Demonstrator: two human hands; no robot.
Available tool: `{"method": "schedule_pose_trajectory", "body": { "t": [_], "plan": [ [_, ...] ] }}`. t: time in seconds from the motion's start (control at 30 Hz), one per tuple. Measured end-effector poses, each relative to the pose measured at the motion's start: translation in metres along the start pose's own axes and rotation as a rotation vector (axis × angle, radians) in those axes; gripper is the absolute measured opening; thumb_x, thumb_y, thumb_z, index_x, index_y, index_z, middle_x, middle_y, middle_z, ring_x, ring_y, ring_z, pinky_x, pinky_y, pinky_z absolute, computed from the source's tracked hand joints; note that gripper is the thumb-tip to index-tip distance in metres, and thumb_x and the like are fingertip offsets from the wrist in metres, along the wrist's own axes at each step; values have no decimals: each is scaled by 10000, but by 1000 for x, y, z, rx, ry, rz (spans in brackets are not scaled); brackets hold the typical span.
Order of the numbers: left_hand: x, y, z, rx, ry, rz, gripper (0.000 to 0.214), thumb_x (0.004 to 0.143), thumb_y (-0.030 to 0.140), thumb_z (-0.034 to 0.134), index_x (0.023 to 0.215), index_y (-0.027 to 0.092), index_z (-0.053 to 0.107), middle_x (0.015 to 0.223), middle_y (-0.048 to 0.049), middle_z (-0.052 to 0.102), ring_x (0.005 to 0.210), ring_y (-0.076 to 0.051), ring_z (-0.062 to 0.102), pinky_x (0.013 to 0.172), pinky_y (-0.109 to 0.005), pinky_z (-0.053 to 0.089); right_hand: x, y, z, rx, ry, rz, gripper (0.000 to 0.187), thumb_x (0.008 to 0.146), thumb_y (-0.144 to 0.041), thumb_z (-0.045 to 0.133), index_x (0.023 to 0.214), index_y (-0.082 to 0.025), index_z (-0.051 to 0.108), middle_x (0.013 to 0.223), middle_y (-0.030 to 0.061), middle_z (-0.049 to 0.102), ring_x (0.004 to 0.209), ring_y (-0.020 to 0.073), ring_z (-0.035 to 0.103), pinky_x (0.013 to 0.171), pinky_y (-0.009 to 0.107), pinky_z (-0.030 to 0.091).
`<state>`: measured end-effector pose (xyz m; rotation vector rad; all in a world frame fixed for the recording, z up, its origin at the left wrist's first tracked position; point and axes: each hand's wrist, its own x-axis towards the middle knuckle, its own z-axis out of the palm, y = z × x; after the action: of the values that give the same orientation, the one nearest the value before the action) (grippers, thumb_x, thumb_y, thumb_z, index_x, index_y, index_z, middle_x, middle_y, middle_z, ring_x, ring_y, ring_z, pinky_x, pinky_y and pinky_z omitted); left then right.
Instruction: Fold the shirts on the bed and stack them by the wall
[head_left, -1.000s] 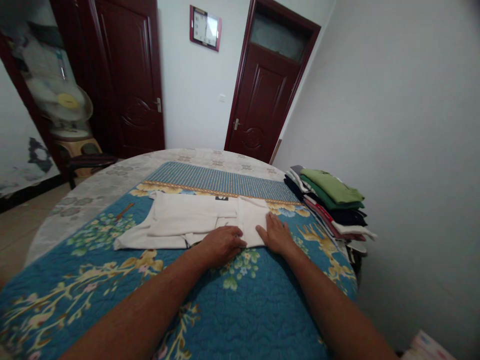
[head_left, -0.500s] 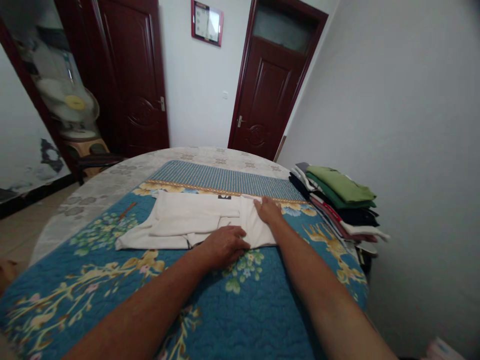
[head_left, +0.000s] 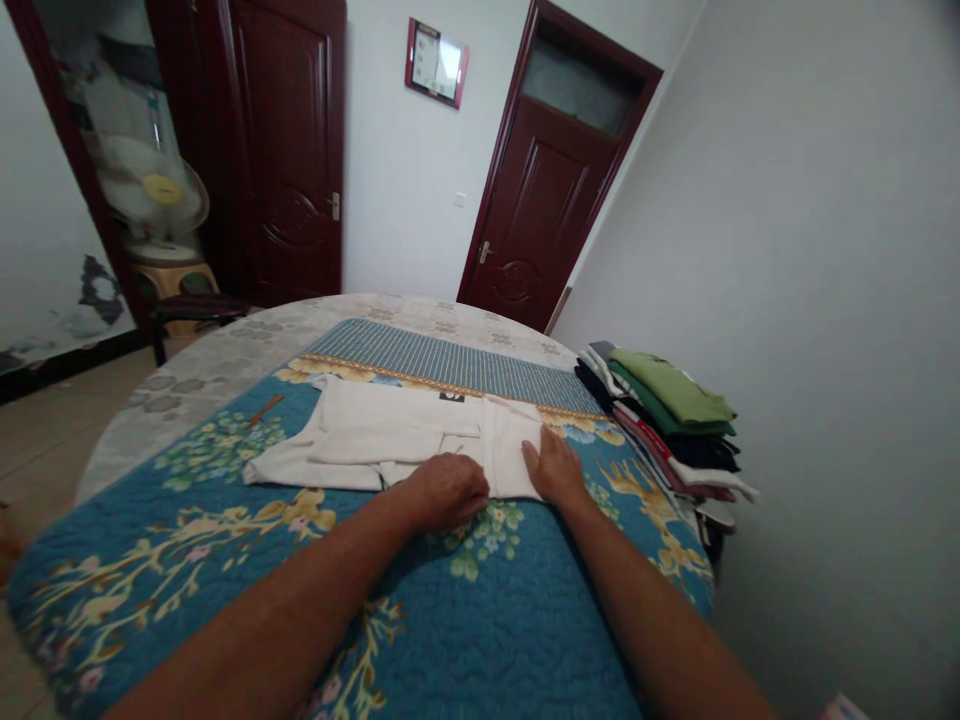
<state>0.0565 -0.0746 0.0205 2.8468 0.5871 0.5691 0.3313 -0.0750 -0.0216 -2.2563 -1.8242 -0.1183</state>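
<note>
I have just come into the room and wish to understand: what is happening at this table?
A person has both hands on a white garment, which lies with folded layers on a blue floral quilt over the table. The left hand rests at its near edge; the right hand touches its right end. Farther right is a stack of clothes, with a light green piece on top.

matt white cloth garment (head_left: 390,415), quilted, puckered blue cloth cover (head_left: 495,630) beneath, bench (head_left: 217,365) with smooth printed surface, soft matt folded clothes (head_left: 667,385) at right, glossy dark-red far doors (head_left: 292,120), metal-looking handles (head_left: 335,206), plastic-looking stool (head_left: 177,280) far left
</note>
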Motion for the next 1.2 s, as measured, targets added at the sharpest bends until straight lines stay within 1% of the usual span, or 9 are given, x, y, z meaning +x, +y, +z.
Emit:
{"method": "schedule_pose_trajectory", "body": {
  "t": [0.13,0.23,0.4,0.5,0.6,0.67,0.77,0.9,1.2],
  "plan": [
    [-3,-2,-12,53,4,-87,301,940,373,643,694,207,688,711,-85,710,722,-244,693,720,-337,511,-29,13,-1,-28,1,-37,760,1064,-560,315,1652,-79,352,1641,220,457,1533,357,405,1261,495,298],
    [-10,-20,-32,92,150,-273,335,997,411,568,769,205,702,812,-103,745,807,-253,705,780,-347,499,-37,20,0,-12,21,-46,758,1052,-548,352,1649,-81,365,1602,233,496,1494,361,456,1240,482,338],
    [-37,-72,-66,96,364,-726,293,1017,399,509,1065,231,743,1019,-76,796,936,-237,718,837,-317,485,-7,30,-11,199,56,109,631,1013,-463,461,1516,-96,559,1356,212,696,1289,335,633,1108,434,463],
    [-54,-100,-73,83,379,-872,334,998,381,498,1142,216,751,1061,-73,808,996,-234,723,864,-301,490,21,38,-21,418,-18,234,434,942,-432,557,1182,-144,775,1116,156,782,1127,290,703,954,351,518],
    [-62,-112,-73,96,341,-923,354,981,387,490,1080,203,775,1079,-84,809,1020,-238,721,864,-291,495,40,42,-26,555,-126,271,314,867,-426,625,787,-166,782,782,88,752,843,257,711,721,298,498],
    [-63,-111,-73,85,314,-930,360,969,397,496,1056,202,786,1071,-89,812,1000,-243,724,847,-294,500,45,41,-25,607,-167,285,293,826,-420,651,695,-172,738,628,39,678,670,222,653,600,278,439],
    [-61,-106,-74,62,294,-935,352,960,398,506,1013,201,793,1070,-98,815,990,-251,727,835,-304,506,48,36,-25,717,-216,304,219,772,-382,672,725,-173,717,612,17,674,596,195,617,530,262,402],
    [-61,-104,-74,-44,305,-956,318,945,367,518,952,184,778,958,-104,815,918,-240,738,785,-301,518,48,22,-35,890,-251,308,202,761,-355,634,849,-182,693,801,58,766,705,209,702,600,281,505],
    [-55,-101,-65,-810,411,-1018,290,935,419,604,1023,149,662,1087,-166,778,835,-210,760,605,-242,560,56,-60,-90,1199,-221,248,200,706,-321,685,857,-217,603,672,-2,656,609,171,607,577,273,475]
  ]
}}
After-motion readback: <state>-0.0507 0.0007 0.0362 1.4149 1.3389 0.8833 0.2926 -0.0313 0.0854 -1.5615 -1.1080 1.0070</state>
